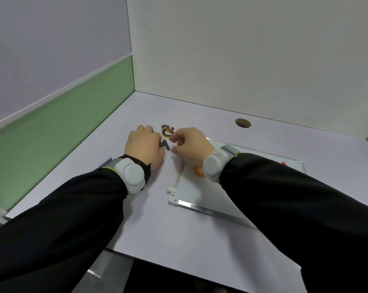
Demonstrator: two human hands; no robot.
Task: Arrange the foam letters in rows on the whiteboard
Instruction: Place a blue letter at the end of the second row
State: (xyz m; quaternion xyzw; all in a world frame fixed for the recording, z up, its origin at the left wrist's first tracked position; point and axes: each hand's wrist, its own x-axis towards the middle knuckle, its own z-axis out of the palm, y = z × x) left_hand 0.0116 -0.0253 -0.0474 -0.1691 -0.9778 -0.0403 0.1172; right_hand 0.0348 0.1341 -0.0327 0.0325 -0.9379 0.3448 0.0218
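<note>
A small pile of foam letters (167, 130) with dark backs and orange faces lies on the desk just beyond my hands. My left hand (144, 146) is curled around a dark foam letter (165, 144). My right hand (191, 144) hovers beside it with thumb and forefinger pinched near the pile; whether it holds anything is hidden. The whiteboard (189, 191) lies flat to the right, mostly under my right forearm. An orange round letter (198, 171) sits on the whiteboard, half hidden by my wrist, and a red piece (283, 164) shows at its far edge.
White partition walls stand close behind and to the left of the desk (157, 225). A round cable hole (242, 123) opens in the desk at the back right. The desk's front edge runs below my forearms.
</note>
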